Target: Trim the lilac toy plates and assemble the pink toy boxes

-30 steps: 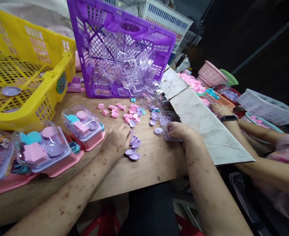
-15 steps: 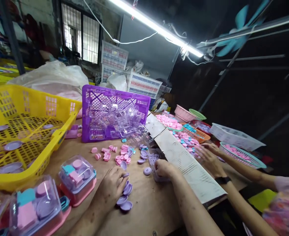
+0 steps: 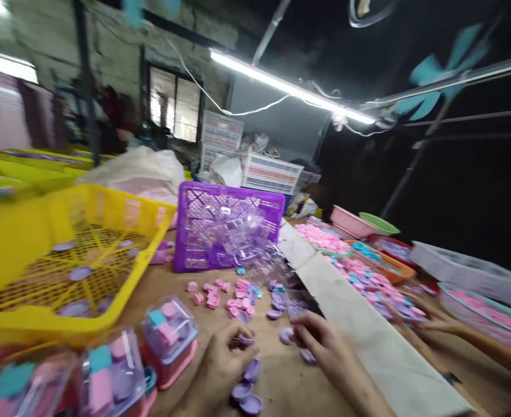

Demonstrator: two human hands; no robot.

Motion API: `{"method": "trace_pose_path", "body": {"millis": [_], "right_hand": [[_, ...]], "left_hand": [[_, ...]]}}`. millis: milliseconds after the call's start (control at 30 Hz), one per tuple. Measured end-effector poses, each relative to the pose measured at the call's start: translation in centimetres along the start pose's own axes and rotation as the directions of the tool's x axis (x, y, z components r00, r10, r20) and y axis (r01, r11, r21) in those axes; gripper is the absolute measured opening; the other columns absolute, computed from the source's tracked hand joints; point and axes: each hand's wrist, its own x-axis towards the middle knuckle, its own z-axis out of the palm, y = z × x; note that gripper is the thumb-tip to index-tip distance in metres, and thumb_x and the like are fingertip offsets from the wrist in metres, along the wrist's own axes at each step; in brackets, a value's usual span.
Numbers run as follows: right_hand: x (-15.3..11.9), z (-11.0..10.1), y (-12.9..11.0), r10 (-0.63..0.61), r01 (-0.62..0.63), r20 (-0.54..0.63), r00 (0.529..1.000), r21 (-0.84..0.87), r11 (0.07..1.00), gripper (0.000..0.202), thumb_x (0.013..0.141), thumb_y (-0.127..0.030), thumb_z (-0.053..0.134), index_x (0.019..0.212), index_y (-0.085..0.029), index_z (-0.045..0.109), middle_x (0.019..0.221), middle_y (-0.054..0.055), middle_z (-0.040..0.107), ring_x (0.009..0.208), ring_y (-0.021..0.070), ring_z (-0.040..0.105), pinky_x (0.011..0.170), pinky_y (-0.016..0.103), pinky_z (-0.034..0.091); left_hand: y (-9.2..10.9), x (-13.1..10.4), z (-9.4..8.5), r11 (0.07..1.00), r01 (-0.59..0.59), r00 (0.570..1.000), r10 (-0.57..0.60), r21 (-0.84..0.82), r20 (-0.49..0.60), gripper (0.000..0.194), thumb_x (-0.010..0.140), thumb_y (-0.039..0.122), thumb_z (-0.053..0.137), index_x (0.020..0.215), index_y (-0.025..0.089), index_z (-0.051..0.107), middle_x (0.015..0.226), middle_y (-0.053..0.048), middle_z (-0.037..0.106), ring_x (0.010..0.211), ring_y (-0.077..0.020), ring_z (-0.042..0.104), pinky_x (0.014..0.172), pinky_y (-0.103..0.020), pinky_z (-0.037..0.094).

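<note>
My left hand (image 3: 225,364) is closed, with a small purple plastic shell (image 3: 245,340) between thumb and fingers. Just below it, several open purple shells (image 3: 242,391) lie on the wooden table. My right hand (image 3: 324,350) has its fingers bent and thumb and fingertips together; whatever small thing they hold cannot be made out. Close to those fingertips lie a round purple piece (image 3: 286,335) and another purple piece (image 3: 308,355). Behind the right hand, small purple bits (image 3: 296,308) show in a clear box, partly hidden. Pink toy pieces (image 3: 240,298) lie beyond my left hand.
Clear-lidded toy boxes (image 3: 168,336) stand left, before a yellow basket (image 3: 151,255). A purple basket (image 3: 229,191) of clear plastic covers leans behind. On the right, past a pale board (image 3: 350,313), another person's hands (image 3: 433,318) work at pink and blue pieces (image 3: 368,281).
The view has swung left. My right hand has come out of the clear box of purple bits towards my left hand. My left hand still holds the purple shell.
</note>
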Motion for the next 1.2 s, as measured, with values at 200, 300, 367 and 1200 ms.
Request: {"method": "trace_pose_path", "body": {"millis": [200,300,367,1200], "right_hand": [[-0.5,5.1,-0.5,0.039,0.058,-0.133,0.990,0.658,0.750,0.055,0.070,-0.076,0.092,0.078,-0.024,0.077,0.078,0.010,0.079,0.077,0.0302,0.079,0.073,0.039,0.065],[-0.5,6.9,-1.9,0.087,0.067,-0.162,0.983,0.754,0.654,0.051,0.063,-0.066,0.102,0.084,-0.022,0.085,0.085,0.011,0.082,0.085,0.0309,0.081,0.079,0.037,0.067],[-0.5,7.9,-2.8,0.062,0.082,-0.149,0.987,0.793,0.603,0.049,0.064,-0.059,0.104,0.089,-0.020,0.088,0.088,0.013,0.084,0.088,0.0310,0.081,0.081,0.037,0.068],[-3.5,11.5,-7.4,0.112,0.344,-0.426,0.898,0.836,0.427,0.021,0.090,-0.037,0.093,0.105,-0.027,0.082,0.101,0.002,0.083,0.091,0.0187,0.079,0.083,0.029,0.066]], "left_hand": [[0.8,0.4,0.7,0.909,0.131,0.991,-0.116,-0.395,0.062,0.060,0.083,0.059,0.090,0.123,0.021,0.067,0.092,-0.004,0.069,0.078,-0.0172,0.062,0.073,-0.029,0.048],[1.0,0.3,0.5,0.838,0.157,0.987,-0.111,-0.522,0.118,0.059,0.083,0.059,0.089,0.122,0.022,0.066,0.088,0.000,0.062,0.071,-0.0139,0.056,0.067,-0.027,0.048],[0.9,0.4,0.2,0.823,0.155,0.987,-0.104,-0.546,0.124,0.056,0.087,0.060,0.085,0.123,0.021,0.068,0.085,0.002,0.057,0.069,-0.0122,0.053,0.065,-0.025,0.046],[2.0,0.1,-1.7,0.972,-0.084,0.987,0.111,-0.218,0.114,0.045,0.098,0.050,0.083,0.133,0.021,0.083,0.126,-0.012,0.083,0.112,-0.0253,0.081,0.099,-0.034,0.067]]}}
